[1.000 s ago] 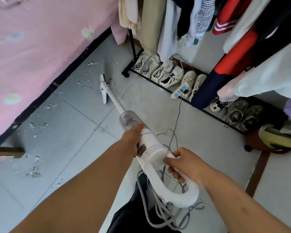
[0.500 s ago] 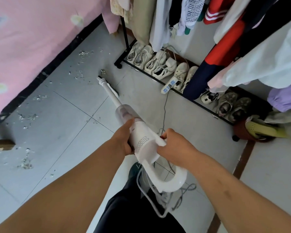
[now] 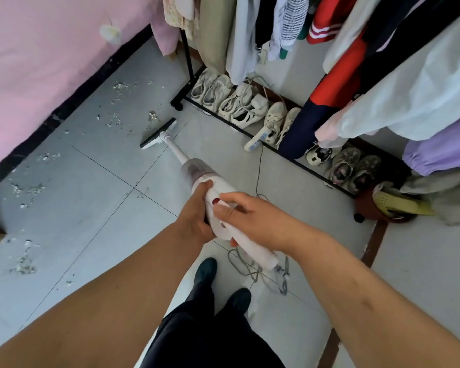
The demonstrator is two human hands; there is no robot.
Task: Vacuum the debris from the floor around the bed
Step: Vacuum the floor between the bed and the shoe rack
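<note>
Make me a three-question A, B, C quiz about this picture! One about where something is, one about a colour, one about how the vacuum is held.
1. Where are the white shoes? A. in a box B. under the hanging clothes C. on a chair
2. What colour is the bed cover? A. blue B. green C. pink
3. How is the vacuum held? A. by both hands B. by one hand C. by nobody
Answers: 1 B: they line up beneath the clothes. 2 C: it is pink. 3 A: the left hand grips the body, the right hand the handle.
</note>
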